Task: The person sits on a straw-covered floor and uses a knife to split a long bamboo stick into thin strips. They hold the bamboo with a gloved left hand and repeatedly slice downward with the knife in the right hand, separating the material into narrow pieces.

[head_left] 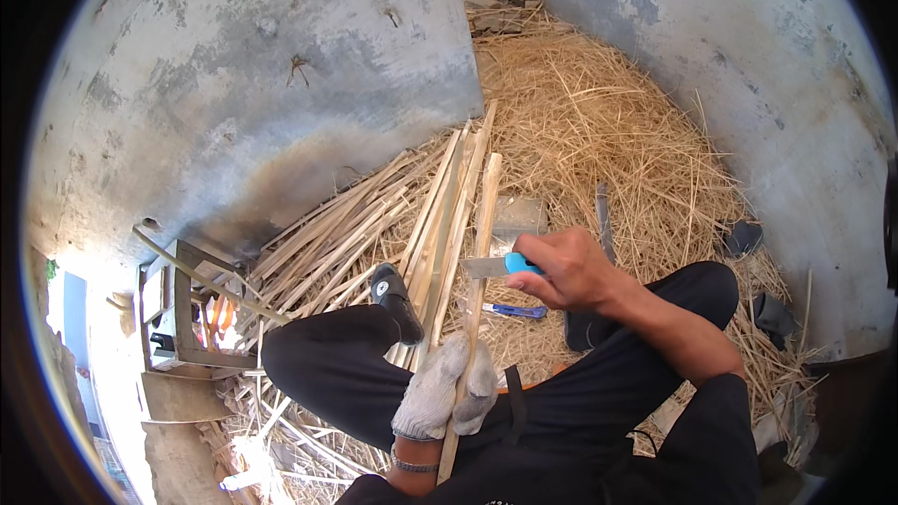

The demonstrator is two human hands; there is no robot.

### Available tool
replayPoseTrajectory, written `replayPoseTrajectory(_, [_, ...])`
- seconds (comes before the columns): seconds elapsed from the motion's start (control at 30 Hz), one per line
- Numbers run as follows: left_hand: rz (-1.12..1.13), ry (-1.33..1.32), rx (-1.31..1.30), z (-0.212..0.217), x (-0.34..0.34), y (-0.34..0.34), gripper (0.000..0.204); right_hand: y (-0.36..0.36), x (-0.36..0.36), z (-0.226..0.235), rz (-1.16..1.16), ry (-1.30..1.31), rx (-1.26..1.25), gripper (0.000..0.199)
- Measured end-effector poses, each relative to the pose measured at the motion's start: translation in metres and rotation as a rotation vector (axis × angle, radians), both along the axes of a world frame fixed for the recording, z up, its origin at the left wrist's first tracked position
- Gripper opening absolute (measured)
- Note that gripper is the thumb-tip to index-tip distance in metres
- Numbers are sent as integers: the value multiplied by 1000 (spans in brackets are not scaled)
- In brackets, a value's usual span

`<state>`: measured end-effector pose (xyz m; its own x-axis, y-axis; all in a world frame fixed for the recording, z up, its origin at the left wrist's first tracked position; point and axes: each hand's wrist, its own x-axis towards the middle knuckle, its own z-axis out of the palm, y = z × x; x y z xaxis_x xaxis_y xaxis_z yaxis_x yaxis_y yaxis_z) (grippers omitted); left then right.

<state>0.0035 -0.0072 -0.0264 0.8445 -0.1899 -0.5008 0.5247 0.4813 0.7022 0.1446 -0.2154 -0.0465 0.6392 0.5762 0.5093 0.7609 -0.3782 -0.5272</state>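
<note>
My left hand (444,388), in a pale knitted glove, is closed around the lower part of a long bamboo strip (488,206). The strip points away from my lap, its far end resting near a grey block (520,216). My bare right hand (572,269) grips a short knife (516,264) with a bright blue handle. Its wide blade lies across the strip, apparently against it, a little beyond the glove. On the straw just below the blade is a blue utility knife (514,310).
Several more bamboo strips (327,243) are heaped to the left, some beside my shoe (397,302). Dry straw (599,112) covers the ground up to the grey walls (374,47). A dark, long blade-like tool (603,210) stands beyond my right hand. A wooden frame (173,309) sits far left.
</note>
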Motion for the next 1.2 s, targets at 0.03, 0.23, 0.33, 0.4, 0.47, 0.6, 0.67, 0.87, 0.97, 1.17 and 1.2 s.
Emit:
replayPoseTrajectory(0.03, [-27, 17, -75, 0, 2, 3, 42, 3, -2, -2, 17, 24, -8, 37])
replayPoseTrajectory(0.23, [-118, 17, 32, 8, 5, 0, 46, 7, 6, -10, -267, -137, -88, 39])
replayPoseTrajectory(0.33, [-235, 21, 49, 8, -15, -7, 49, -19, 55, -10, -624, -101, -61, 41])
replayPoseTrajectory(0.4, [-247, 48, 72, 12, -15, -11, 49, -32, 57, 9, -612, -111, -53, 42])
replayPoseTrajectory(0.47, [-176, 91, 99, 18, 1, -12, 50, -30, 35, 5, -446, -35, 59, 42])
replayPoseTrajectory(0.6, [-66, 11, -15, 10, 4, -4, 54, -11, 12, 11, 76, -163, -30, 44])
replayPoseTrajectory(0.67, [-34, 20, -27, 13, 3, -6, 52, -3, -2, 8, 88, -88, -45, 44])
replayPoseTrajectory(0.87, [-21, -11, 57, 6, 6, -8, 48, 3, 5, 1, -95, -166, -150, 43])
replayPoseTrajectory(0.97, [-56, -21, 14, 4, 10, -3, 50, 10, 13, -14, -195, -204, -182, 45])
replayPoseTrajectory(1.17, [-183, 31, -3, 10, -13, -7, 51, -30, 80, -12, -716, -26, -141, 49])
replayPoseTrajectory(1.2, [-115, 60, 88, 9, -7, -10, 51, -27, 64, 2, -673, -6, -51, 49])
